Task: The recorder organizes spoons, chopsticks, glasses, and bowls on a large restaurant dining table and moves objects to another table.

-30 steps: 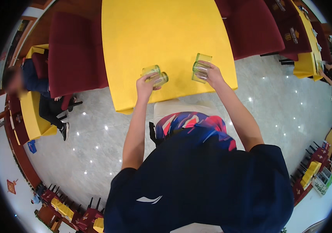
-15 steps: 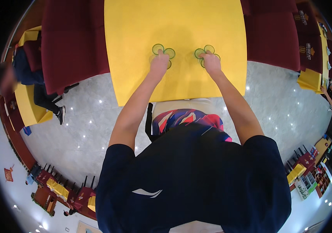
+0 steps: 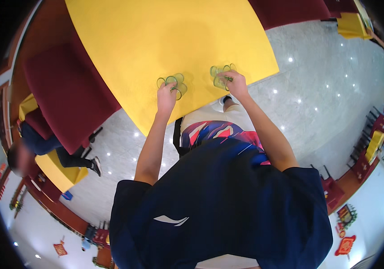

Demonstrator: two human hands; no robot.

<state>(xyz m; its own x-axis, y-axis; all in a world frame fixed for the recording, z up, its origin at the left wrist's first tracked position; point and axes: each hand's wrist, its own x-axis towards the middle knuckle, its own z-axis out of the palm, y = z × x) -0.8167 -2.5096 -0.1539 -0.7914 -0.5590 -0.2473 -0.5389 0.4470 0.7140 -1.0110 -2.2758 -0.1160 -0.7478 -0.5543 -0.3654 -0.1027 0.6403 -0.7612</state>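
Observation:
Over the near part of a yellow-covered table (image 3: 129, 54), my left hand (image 3: 167, 97) is closed on a cluster of clear, green-tinted drinking glasses (image 3: 178, 79). Its fingers pinch them at their rims. To the right, my right hand (image 3: 237, 83) grips a second cluster of the same glasses (image 3: 214, 71) in the same way. Both bunches hold several glasses, pressed together and tilted. They seem raised off the cloth, though the gap beneath is hard to judge. Some fingertips are hidden among the glasses.
Dark red chairs (image 3: 62, 85) flank the table on the left and at the far right (image 3: 290, 11). A person in dark clothes (image 3: 41, 139) sits at another yellow-covered table (image 3: 57, 168) on the left. Grey tiled floor (image 3: 317, 85) stretches to the right.
My body has turned rightward, so the table and room sit at a slant. Both hands have drawn nearer to me with the glasses, which now tilt and show their sides.

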